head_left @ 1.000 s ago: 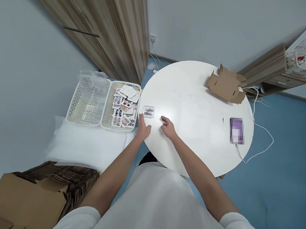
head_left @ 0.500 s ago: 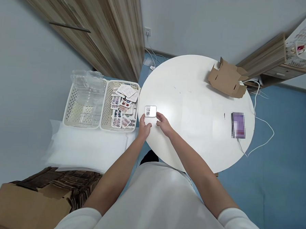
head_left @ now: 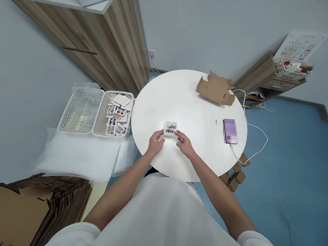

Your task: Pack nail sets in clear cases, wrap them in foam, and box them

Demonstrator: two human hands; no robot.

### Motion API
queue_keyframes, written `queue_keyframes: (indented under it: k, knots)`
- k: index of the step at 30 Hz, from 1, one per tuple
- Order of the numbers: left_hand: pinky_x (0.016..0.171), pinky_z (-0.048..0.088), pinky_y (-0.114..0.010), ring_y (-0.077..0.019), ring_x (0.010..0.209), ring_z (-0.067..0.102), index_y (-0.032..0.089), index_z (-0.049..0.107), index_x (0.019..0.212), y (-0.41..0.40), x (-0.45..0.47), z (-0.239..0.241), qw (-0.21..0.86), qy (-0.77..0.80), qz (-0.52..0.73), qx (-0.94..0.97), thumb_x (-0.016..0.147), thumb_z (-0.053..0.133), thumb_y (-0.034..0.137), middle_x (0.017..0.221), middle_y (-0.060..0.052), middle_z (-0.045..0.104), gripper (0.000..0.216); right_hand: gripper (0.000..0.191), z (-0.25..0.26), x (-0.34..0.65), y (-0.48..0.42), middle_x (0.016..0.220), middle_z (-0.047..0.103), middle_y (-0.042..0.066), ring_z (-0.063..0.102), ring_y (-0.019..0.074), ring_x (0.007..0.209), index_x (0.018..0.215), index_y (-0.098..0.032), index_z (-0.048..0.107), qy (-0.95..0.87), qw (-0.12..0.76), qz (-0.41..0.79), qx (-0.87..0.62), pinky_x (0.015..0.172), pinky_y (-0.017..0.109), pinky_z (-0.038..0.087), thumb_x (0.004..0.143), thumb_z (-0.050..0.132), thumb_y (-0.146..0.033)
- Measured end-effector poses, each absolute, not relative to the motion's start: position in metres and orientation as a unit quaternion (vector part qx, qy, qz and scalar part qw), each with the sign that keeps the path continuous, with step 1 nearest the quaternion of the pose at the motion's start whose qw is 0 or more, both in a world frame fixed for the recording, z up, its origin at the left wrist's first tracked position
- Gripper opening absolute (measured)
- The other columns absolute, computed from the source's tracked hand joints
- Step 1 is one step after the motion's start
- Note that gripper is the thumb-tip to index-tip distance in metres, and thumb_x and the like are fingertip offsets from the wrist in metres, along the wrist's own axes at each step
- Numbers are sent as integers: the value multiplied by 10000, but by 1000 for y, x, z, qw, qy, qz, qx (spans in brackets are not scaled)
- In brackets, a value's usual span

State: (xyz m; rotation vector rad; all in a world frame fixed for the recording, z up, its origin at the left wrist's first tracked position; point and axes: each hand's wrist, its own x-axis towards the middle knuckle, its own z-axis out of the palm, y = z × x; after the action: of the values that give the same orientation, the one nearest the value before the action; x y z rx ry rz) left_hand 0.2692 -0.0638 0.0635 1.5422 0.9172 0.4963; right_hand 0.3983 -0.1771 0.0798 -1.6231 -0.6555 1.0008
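Note:
A small clear plastic box (head_left: 170, 128) is at the near left part of the white round table (head_left: 203, 150). Rows of dark and pinkish press-on nails show through it. My left hand (head_left: 155, 142) has its fingertips against the box's left side. On the other side, my right hand (head_left: 185, 144) grips the right edge with its fingers. Both thumbs stay near me, apart from the box. Whether the box rests on the tabletop or is slightly raised, I cannot tell.
Left of the table, one white basket (head_left: 98, 121) holds cards of nails and another (head_left: 65, 116) holds clear plastic boxes. White sheets (head_left: 77, 155) and folded cardboard (head_left: 13, 210) lie nearer. An unfolded carton (head_left: 216, 89) and a cabled phone (head_left: 230, 131) are on the table. Small cartons (head_left: 236, 176) stand on the floor.
The view has shifted. Both hands have moved the box rightward, away from the table's left edge. Nails now show across the box where a white area covered its right half.

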Motion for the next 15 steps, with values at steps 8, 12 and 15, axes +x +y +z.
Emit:
queue_keyframes:
  k: [8,12,15]
  knots:
    - [922,405,-323,-168,1034,520,189,542,1134,-159,307,50,561,379,99,730,662,445,83,1133,-59,525,493,580,52,442,-287,1333,364,8,352,164,1231,1141,-274,529,-285,484,417,-714,1028,377,310,615,415,-59]
    - [885,424,-327,-182,1042,510,200,540,1136,-175,304,42,531,400,60,744,682,433,99,1134,-56,532,477,567,33,444,-303,1322,378,25,378,177,1212,1153,-249,523,-290,467,437,-712,1021,381,322,622,434,-71]
    - [858,435,-332,-187,1018,520,202,537,1140,-177,301,38,510,401,42,760,686,421,98,1134,-56,538,480,572,26,444,-306,1321,381,33,378,191,1209,1174,-237,508,-314,441,438,-718,1026,391,309,625,456,-85]
